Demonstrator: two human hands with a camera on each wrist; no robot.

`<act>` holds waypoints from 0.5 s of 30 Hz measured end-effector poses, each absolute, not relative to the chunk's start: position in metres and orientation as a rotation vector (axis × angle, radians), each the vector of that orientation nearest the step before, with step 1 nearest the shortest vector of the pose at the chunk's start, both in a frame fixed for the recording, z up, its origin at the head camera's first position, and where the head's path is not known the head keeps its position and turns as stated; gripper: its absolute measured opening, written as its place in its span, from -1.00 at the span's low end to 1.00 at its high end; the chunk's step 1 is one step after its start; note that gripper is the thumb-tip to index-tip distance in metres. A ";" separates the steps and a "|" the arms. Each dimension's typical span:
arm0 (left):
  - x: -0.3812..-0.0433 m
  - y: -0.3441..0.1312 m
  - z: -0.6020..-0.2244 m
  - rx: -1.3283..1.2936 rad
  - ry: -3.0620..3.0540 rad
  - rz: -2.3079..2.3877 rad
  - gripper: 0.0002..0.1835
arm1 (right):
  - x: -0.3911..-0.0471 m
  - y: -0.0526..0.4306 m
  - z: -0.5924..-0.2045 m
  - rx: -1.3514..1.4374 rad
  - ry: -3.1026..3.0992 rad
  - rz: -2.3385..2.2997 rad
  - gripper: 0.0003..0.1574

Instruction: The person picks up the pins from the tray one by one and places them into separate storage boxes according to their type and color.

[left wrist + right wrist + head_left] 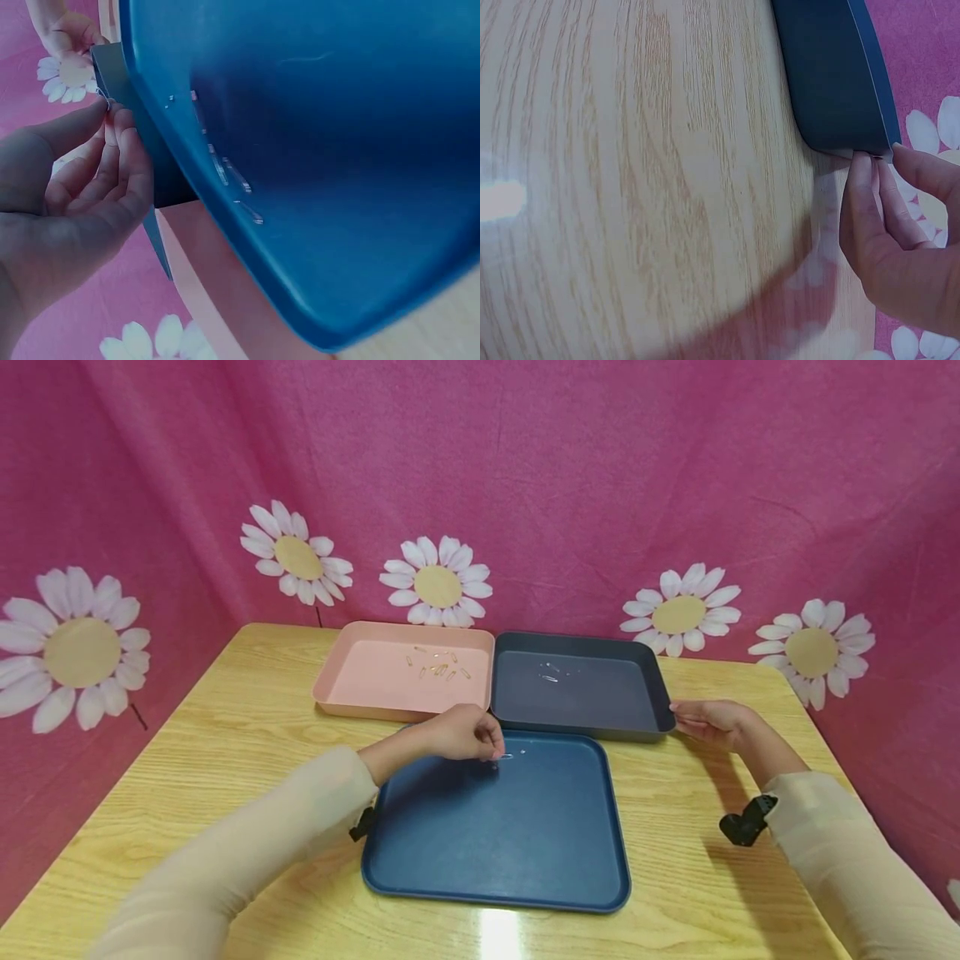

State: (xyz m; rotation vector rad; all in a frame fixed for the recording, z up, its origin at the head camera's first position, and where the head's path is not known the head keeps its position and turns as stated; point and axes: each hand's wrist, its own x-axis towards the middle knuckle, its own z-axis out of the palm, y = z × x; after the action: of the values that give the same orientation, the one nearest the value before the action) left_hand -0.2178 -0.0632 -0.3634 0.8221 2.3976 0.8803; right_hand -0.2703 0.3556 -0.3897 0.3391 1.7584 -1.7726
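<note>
Above the back edge of a blue tray, my left hand pinches a small silver safety pin between thumb and fingertips. Several more silver pins lie in the blue tray near that edge. My right hand holds the front right corner of a dark grey tray, thumb at the rim and fingers against the outer wall. A few silver pins lie inside the dark grey tray. The pink tray beside it contains several gold safety pins.
The pink and dark grey trays stand side by side behind the blue tray on a wooden table. A pink curtain with daisies hangs behind and at both sides. Black wrist cameras sit at the sleeves.
</note>
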 end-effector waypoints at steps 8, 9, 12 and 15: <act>-0.237 -0.037 -0.349 0.855 2.423 0.868 -0.91 | -0.270 0.356 -0.390 0.361 1.739 -1.797 -0.73; -0.240 -0.034 -0.348 0.846 2.422 0.874 -0.91 | -0.270 0.356 -0.390 0.356 1.741 -1.795 -0.71; -0.248 -0.024 -0.345 0.780 2.404 0.915 -0.90 | -0.270 0.356 -0.391 0.340 1.750 -1.783 -0.68; -0.257 -0.016 -0.341 0.726 2.417 0.914 -0.90 | -0.271 0.356 -0.391 0.318 1.751 -1.775 -0.64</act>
State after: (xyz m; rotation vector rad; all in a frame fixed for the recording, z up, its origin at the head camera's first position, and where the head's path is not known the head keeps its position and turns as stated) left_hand -0.2574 -0.0155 -0.3408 0.7255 2.4168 0.9136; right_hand -0.2711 0.3561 -0.3907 0.3183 1.7506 -1.7751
